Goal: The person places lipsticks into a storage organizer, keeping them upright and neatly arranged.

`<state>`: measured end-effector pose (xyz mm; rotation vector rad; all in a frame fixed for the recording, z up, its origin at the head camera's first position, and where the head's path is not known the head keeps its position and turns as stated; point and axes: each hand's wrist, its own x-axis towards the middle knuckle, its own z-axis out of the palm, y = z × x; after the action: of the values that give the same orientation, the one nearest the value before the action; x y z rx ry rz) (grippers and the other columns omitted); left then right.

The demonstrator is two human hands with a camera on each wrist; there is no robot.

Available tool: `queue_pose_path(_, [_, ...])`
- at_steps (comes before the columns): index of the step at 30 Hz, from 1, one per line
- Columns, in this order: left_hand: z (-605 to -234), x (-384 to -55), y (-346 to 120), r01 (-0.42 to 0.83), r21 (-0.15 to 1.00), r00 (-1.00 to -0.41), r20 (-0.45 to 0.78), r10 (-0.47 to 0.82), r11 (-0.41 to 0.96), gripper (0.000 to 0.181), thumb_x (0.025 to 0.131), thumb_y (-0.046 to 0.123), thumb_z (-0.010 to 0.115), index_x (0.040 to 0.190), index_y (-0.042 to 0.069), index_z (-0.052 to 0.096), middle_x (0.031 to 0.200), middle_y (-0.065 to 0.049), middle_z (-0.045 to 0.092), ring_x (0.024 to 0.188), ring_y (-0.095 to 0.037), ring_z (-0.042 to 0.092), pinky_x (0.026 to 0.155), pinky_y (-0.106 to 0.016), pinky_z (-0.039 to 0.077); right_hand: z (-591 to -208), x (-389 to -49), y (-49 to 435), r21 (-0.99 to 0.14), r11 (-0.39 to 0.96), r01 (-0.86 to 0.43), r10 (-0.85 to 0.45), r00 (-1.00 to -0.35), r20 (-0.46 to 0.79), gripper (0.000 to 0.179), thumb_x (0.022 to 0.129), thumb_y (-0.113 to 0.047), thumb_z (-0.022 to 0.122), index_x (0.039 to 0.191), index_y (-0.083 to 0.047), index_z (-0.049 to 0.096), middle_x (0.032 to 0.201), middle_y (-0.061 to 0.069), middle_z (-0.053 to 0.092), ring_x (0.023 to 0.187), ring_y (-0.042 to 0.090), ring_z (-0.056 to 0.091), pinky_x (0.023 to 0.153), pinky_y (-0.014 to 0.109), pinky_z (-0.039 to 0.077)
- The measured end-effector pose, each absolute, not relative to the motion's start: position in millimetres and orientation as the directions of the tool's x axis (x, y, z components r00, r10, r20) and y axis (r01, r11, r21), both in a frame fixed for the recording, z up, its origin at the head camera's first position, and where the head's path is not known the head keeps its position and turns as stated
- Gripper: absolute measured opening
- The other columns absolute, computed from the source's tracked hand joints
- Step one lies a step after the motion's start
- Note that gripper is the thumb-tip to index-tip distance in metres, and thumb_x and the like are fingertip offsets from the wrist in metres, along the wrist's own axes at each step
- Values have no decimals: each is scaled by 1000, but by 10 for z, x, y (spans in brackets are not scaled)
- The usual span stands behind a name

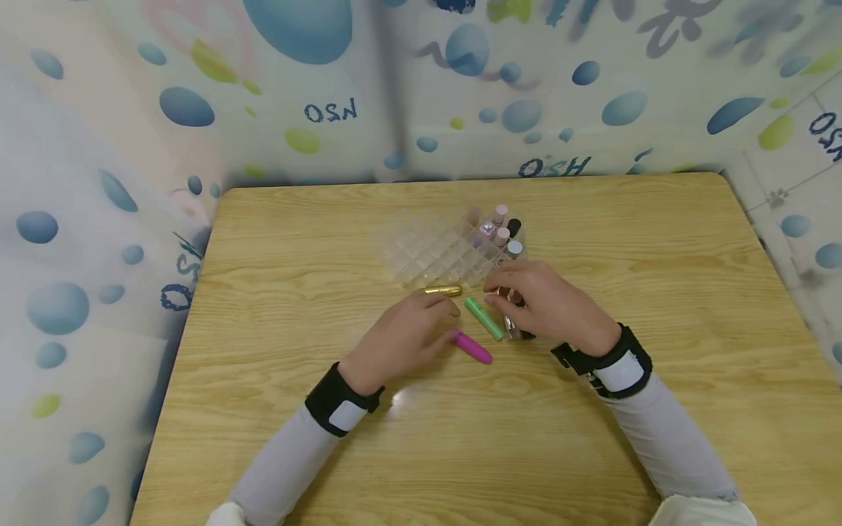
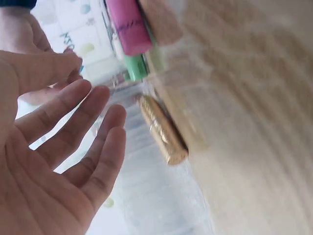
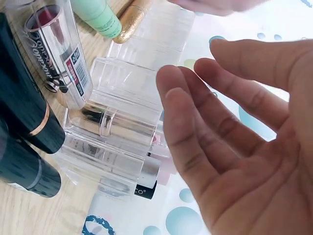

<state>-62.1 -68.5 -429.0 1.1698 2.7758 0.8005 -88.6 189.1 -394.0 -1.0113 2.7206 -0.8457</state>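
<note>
My left hand (image 1: 404,332) hovers low over the table with fingers loosely bent and nothing in them, beside a gold tube (image 1: 449,290) and a magenta tube (image 1: 473,348). Between the hands lies a light green tube (image 1: 483,318). My right hand (image 1: 546,303) is at the near right corner of a clear compartment organizer (image 1: 421,252). In the right wrist view its fingers are relaxed and hold nothing. Below them, a lipstick in a clear case (image 3: 73,73) and two black cosmetic tubes (image 3: 27,93) lie on the table.
Several small bottles and tubes, including a pink-capped one (image 1: 503,235) and a white-capped one (image 1: 514,248), stand in the organizer's right compartments. The wooden table (image 1: 296,248) meets a patterned wall covering (image 1: 421,109) at its back edge.
</note>
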Motion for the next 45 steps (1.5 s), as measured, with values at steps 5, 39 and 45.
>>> queue_pose_path(5, [-4385, -558, -617, 701, 484, -661, 165, 732, 523, 15, 95, 19, 73, 107, 10, 72, 104, 0, 70, 97, -16, 62, 86, -32, 54, -3960, -892, 1873, -542, 614, -574, -645, -761, 74, 16, 99, -17, 67, 106, -8, 78, 100, -1, 71, 72, 6, 58, 59, 25, 52])
queue_pose_path(39, [-4334, -601, -682, 661, 536, -690, 157, 707, 525, 10, 90, 13, 78, 98, 13, 74, 91, 6, 70, 83, -10, 59, 75, -27, 52, -4002, -820, 1766, -648, 550, -526, -691, -723, 0, 19, 94, -23, 74, 108, -10, 77, 98, -1, 72, 77, 12, 64, 64, 32, 57])
queue_pose_path(45, [-4300, -630, -705, 661, 548, -694, 188, 695, 512, 10, 91, 15, 77, 100, 11, 73, 93, 5, 68, 83, -10, 59, 76, -26, 52, -4045, -812, 1725, -677, 523, -518, -709, -705, -10, 23, 92, -26, 77, 110, -11, 77, 102, 0, 73, 81, 14, 68, 68, 33, 60])
